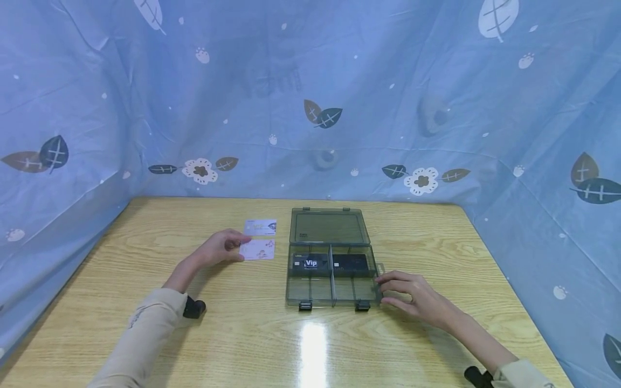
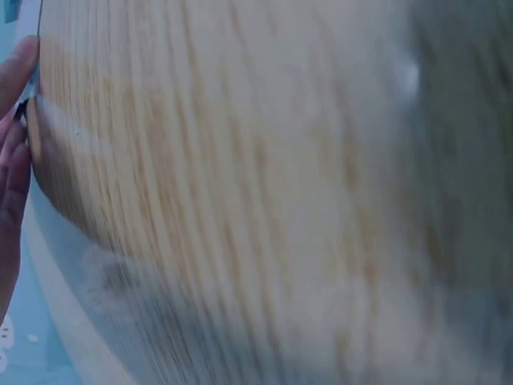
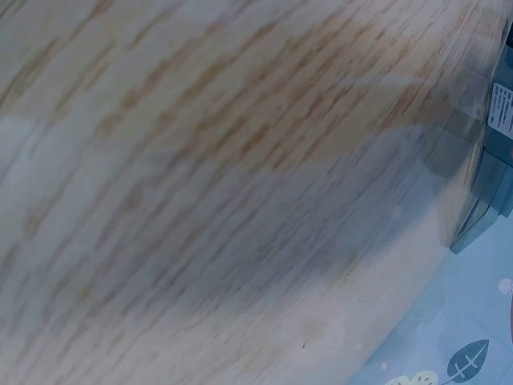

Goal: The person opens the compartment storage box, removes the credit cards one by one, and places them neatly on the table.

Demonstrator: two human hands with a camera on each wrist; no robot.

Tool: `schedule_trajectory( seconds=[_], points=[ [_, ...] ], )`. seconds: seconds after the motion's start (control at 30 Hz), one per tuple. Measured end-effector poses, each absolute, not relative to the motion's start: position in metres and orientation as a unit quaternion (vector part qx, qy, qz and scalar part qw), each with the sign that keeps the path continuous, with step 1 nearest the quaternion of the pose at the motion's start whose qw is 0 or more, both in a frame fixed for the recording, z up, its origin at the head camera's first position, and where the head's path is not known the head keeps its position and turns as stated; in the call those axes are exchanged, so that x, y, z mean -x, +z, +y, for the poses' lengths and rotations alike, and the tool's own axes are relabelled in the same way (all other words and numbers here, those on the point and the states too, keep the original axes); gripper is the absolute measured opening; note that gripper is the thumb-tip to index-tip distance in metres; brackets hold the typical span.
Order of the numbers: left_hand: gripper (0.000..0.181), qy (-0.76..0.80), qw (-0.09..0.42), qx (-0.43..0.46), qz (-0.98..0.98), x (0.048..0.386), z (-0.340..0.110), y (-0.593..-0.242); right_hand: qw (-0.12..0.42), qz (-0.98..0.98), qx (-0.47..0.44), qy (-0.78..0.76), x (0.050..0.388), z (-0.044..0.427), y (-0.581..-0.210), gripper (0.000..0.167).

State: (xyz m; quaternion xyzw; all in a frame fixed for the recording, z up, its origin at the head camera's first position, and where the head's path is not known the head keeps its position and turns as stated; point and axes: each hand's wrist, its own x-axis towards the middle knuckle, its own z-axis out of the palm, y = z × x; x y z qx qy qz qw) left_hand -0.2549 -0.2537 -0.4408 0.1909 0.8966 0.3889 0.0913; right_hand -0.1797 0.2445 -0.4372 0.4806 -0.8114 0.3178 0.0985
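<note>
In the head view, my left hand [image 1: 224,248] pinches the left edge of a white card with a pinkish print [image 1: 258,250]. Directly above it lies a silvery VIP card [image 1: 260,227]. A translucent dark box [image 1: 310,303] lies to the right with its lid [image 1: 330,226] folded back. A black Vip card [image 1: 310,262] is in its upper left compartment, another black card [image 1: 350,262] in the upper right. My right hand [image 1: 417,296] touches the box's right side with its fingertips. The left wrist view shows part of my left hand [image 2: 12,160] at the edge.
The wooden table [image 1: 233,345] carries the box and cards. Blue patterned cloth [image 1: 310,151] hangs behind and along both sides. In the right wrist view, part of the box [image 3: 497,152] shows at the right edge. Black straps [image 1: 194,307] sit near both wrists.
</note>
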Motion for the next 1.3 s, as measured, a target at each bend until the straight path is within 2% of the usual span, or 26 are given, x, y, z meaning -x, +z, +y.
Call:
schedule_trajectory(
  seconds=[0.17, 0.4, 0.73, 1.0, 1.3],
  points=[
    [0.044, 0.383, 0.097, -0.181, 0.901, 0.254, -0.2536, -0.4406, 0.097, -0.812, -0.48, 0.318, 0.1801, 0.2445, -0.437, 0.016],
    [0.055, 0.379, 0.091, -0.168, 0.906, 0.2551, -0.2556, -0.4406, 0.1, -0.812, -0.478, 0.32, 0.1798, 0.2432, -0.4371, 0.019],
    [0.048, 0.4, 0.085, -0.157, 0.899, 0.2567, -0.2586, -0.4385, 0.103, -0.809, -0.483, 0.32, 0.1805, 0.2429, -0.4364, 0.018],
    [0.051, 0.406, 0.098, -0.152, 0.896, 0.2584, -0.2591, -0.4389, 0.091, -0.818, -0.47, 0.319, 0.18, 0.2424, -0.4357, 0.016],
    [0.051, 0.403, 0.105, -0.155, 0.896, 0.259, -0.2587, -0.435, 0.126, -0.792, -0.497, 0.331, 0.181, 0.24, -0.4366, 0.024]
  ],
)
